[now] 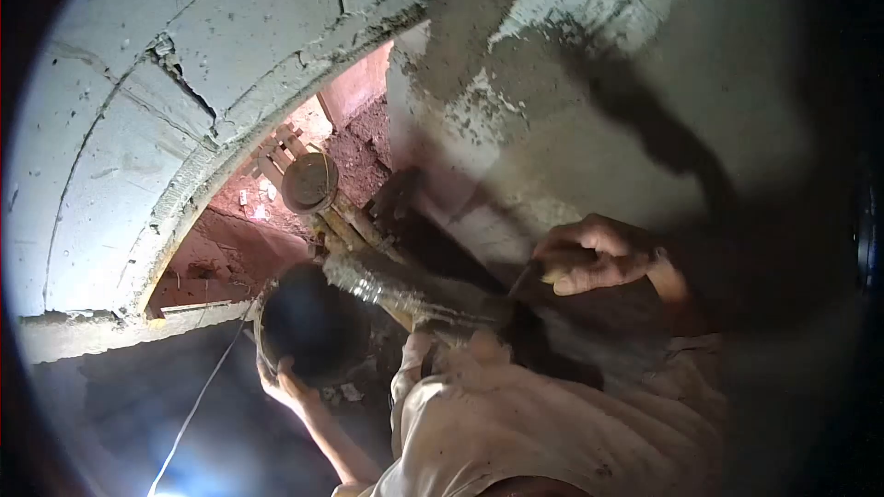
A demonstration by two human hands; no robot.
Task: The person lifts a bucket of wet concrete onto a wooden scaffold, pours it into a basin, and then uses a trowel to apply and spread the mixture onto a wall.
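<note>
My left hand (287, 385) is low on the left, its fingers wrapped round the rim of a dark round pan (313, 327). The inside of the pan is too dark to make out. On the right, my right hand (594, 258) is closed round the handle of what looks like a plastering trowel. The trowel's long grey blade (414, 294) reaches left across my front, with a wet, shiny, smeared face. A thin dark shank joins blade and hand. The blade's tip is close to the pan's upper right side.
A curved, cracked grey wall edge (230, 129) arches on the left. Patchy damp plaster covers the wall (608, 138) on the right. Through the opening, another round pan (310, 182) rests near wooden poles (350, 225) and loose soil (364, 138). A thin cable (198, 405) hangs lower left.
</note>
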